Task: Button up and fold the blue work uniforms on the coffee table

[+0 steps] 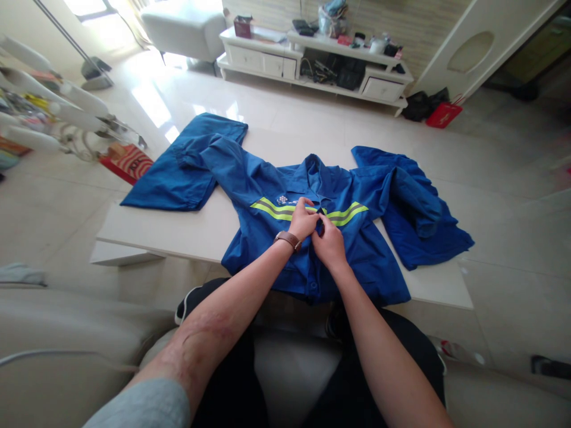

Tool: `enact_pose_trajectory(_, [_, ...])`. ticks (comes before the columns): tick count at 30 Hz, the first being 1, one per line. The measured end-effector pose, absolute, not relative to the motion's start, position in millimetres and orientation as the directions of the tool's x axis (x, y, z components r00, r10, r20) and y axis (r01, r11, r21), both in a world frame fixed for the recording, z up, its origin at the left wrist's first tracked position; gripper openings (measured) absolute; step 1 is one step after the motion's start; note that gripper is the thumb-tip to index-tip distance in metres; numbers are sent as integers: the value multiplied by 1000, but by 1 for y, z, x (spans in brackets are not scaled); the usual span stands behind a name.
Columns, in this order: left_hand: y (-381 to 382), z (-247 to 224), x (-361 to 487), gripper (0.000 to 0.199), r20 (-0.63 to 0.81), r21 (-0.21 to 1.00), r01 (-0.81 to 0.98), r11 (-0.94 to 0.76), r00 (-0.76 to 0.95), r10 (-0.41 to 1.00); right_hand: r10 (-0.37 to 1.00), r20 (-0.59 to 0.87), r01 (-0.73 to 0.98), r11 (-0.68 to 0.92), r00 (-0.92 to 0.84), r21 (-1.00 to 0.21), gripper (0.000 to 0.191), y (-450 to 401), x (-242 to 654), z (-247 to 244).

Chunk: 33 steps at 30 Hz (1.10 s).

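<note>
A blue work jacket (254, 178) with a yellow-green and grey reflective stripe lies spread out, its collar away from me and its sleeves out to both sides. My left hand (304, 220), with a brown watch (289, 240) on the wrist, pinches the jacket's front edge at the stripe. Close beside it on the right, my right hand (329, 241) grips the same front edge. Between the fingertips the fabric is lifted a little; any button there is too small to make out. Lower on the front, a button (313, 286) shows.
Folded blue cloth (178, 178) lies at the left of the white table (169, 235), more blue cloth (413, 238) at the right. Beyond stand a white cabinet (263, 57) and a red bag (444, 114). A rack with white rollers (80, 98) is at the left.
</note>
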<state>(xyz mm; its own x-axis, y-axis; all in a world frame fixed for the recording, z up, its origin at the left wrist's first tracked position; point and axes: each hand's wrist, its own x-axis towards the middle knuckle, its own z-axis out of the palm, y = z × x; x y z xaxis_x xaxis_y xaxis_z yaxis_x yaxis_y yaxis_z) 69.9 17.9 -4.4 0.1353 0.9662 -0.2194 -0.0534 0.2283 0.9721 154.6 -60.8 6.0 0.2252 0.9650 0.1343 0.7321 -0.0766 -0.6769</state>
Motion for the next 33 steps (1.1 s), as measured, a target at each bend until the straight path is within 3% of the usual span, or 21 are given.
enact_pose_trajectory(9, [14,5,71,34,-262,954,-116,277,126,957,956,167,722,-63,242,-689,57,-61,155,8])
enact_pose_trajectory(16, [14,8,69,36,-281,943,-137,304,162,946,937,139,747,-160,321,-646,48,-60,161,17])
enact_pose_trajectory(26, [14,8,71,36,-280,942,-131,309,198,939,942,213,746,-56,261,-664,51,-58,165,17])
enact_pose_trajectory(33, [18,-2,71,37,-218,973,-34,227,164,962,935,230,696,-23,269,-718,51,-57,166,21])
